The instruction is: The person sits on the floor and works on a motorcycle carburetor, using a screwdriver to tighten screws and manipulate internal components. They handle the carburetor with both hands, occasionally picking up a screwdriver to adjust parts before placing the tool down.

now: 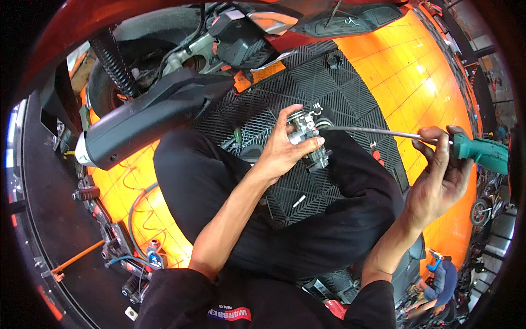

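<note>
My left hand (282, 152) wraps its fingers and thumb round a small silver metal throttle body (310, 133), held up over my crossed legs. In my right hand (435, 192) is a long screwdriver (482, 153) with a green handle, the fingers closed round where the shaft meets the handle. Its thin shaft runs left, nearly level, and the tip reaches the right side of the throttle body. Whether the tip sits in a screw there cannot be made out.
A motorbike's black exhaust muffler (148, 118) juts in at the upper left, beside a coil spring (114, 63). Below me lies a black ribbed mat (350, 74) with a small white stick (299, 201) on it. Another person (441, 279) crouches at the lower right.
</note>
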`<state>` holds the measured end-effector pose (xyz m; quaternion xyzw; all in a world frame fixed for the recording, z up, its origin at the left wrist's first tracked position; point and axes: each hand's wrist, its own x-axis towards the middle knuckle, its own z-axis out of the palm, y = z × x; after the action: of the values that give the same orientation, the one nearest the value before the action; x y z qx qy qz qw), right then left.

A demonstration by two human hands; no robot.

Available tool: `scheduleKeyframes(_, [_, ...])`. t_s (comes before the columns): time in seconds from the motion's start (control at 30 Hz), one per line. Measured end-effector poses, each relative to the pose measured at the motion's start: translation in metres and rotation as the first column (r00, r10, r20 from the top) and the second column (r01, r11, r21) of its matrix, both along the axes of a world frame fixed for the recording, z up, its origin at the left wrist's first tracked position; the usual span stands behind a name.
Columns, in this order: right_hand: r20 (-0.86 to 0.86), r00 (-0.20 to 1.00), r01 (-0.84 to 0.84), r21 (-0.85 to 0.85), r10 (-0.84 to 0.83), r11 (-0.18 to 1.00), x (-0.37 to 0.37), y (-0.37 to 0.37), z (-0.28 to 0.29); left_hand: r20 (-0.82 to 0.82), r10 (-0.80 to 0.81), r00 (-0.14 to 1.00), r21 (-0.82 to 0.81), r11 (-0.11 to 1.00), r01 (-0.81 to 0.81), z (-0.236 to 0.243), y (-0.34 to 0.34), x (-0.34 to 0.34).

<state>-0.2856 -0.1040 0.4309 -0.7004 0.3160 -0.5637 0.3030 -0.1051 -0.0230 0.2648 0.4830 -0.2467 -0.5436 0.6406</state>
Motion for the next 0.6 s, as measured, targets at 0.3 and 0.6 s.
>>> scheduleKeyframes(0.3, [-0.055, 0.998, -0.017, 0.076, 0.022, 0.997, 0.009, -0.007, -0.013, -0.013, 0.017, 1.000, 0.025, 1.000, -0.017, -0.005, 0.002, 0.006])
scheduleKeyframes(0.6, [-0.072, 0.997, -0.004, 0.093, 0.011, 0.996, 0.012, -0.009, -0.017, 0.002, 0.046, 0.999, 0.011, 0.999, -0.046, -0.007, 0.001, 0.008])
